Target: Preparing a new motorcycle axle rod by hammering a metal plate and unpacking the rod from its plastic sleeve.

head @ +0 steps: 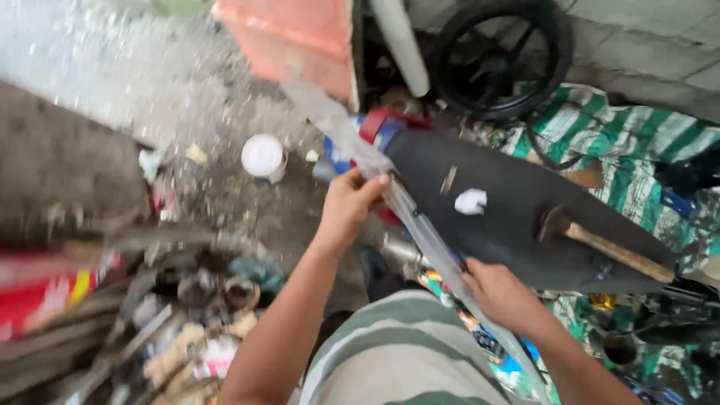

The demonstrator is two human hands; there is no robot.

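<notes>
My left hand (351, 201) grips a long, clear plastic strip (420, 225) near its upper part. My right hand (501, 294) holds the same strip lower down, close to my striped shirt. The strip runs diagonally from the upper left down to the lower right and looks blurred from motion. Just right of my hands lies a broad black rubber sheet (517, 217) with a small white scrap (471, 201) on it and a wooden-handled hammer (600, 244) resting across it.
A white round lid or cup (263, 156) sits on the dusty ground. A black wheel (501, 56) and an orange box (296, 37) stand at the back. Green striped cloth (637, 142) lies right. Cluttered scrap and tools (202, 315) fill the lower left.
</notes>
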